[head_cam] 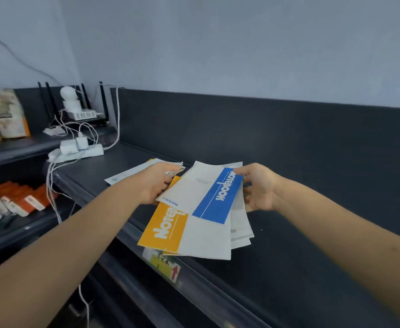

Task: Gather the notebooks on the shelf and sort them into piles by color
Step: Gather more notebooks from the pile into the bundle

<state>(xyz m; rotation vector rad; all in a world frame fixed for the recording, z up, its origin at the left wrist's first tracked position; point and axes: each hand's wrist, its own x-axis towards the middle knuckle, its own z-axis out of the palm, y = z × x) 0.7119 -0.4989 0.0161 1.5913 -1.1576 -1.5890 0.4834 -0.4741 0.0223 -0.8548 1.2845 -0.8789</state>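
Observation:
A loose stack of notebooks is held above the dark shelf (pixel 312 233). On top lies a blue-and-white notebook (pixel 206 192), with a yellow-and-white notebook (pixel 170 230) under it and more white covers (pixel 240 223) sticking out at the right. My left hand (pixel 157 183) grips the stack's left edge, fingers underneath. My right hand (pixel 258 188) pinches the blue notebook's far right corner, thumb on top. Another white notebook (pixel 135 172) lies flat on the shelf behind my left hand.
A white power strip (pixel 76 151) with plugs and cables sits at the shelf's left end, a router and a small white camera (pixel 72 104) behind it. Orange packets (pixel 21 200) fill a lower shelf at left. A coloured label (pixel 163 263) hangs on the shelf's front edge.

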